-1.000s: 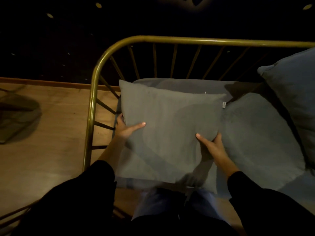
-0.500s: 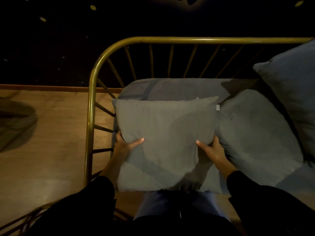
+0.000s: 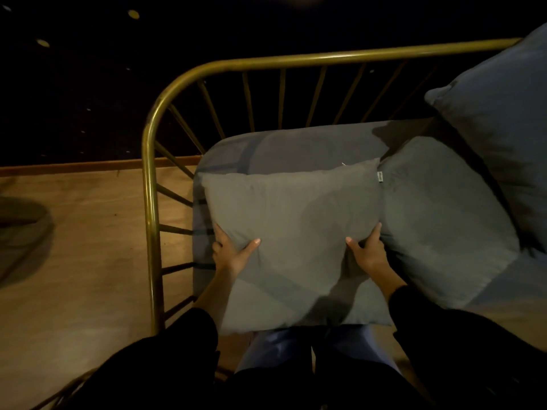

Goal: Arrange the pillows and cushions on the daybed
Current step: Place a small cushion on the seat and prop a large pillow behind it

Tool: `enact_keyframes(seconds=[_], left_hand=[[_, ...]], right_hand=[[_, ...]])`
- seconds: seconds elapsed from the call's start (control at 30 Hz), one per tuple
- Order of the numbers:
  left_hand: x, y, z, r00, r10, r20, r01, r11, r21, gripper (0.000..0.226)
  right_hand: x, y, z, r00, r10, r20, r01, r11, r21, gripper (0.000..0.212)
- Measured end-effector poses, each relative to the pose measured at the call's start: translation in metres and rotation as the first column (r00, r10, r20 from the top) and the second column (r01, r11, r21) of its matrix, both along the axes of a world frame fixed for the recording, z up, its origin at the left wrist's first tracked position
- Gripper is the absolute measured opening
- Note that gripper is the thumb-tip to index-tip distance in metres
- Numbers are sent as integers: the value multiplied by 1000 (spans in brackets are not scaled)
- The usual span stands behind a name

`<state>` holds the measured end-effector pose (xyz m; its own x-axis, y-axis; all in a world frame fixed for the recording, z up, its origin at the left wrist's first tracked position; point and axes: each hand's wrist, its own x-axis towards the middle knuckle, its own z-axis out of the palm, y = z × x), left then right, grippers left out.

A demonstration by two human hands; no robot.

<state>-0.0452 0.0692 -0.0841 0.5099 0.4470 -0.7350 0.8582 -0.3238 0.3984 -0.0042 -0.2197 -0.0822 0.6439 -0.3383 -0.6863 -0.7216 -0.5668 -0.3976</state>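
A grey square cushion (image 3: 296, 220) lies at the left end of the daybed's grey mattress (image 3: 296, 143), its near edge overhanging the front. My left hand (image 3: 233, 253) grips its left side, thumb on top. My right hand (image 3: 367, 253) grips its right side the same way. A second grey cushion (image 3: 444, 220) lies flat directly to the right, touching the first. A larger bluish pillow (image 3: 503, 119) leans against the back rail at the far right.
The brass rail (image 3: 151, 173) with thin spindles curves around the left end and the back of the daybed. Wooden floor (image 3: 74, 247) lies to the left, with a dark wall behind. My legs press against the front edge.
The cushion came down from a raised, tilted position and now lies lower and flatter on the mattress, pulled toward me. Both hands kept their grip and moved down with it.
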Motion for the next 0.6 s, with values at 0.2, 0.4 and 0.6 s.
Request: enact_keyframes(seconds=[0.2,0.4,0.6], left_hand=[[13,-39,20,916,-374,-142,400,870,289,76],[53,-93,65,871,-489,-41,475,820,319,61],[146,-201,127,712,-664,230,641,747,173,41]], right_hand=[[1,14,14,999,23,-33,-25,998,-60,91],[-8,-49,52,994,111,16,-113,987,114,52],[20,-169,112,952,-150,266,162,987,-24,44]])
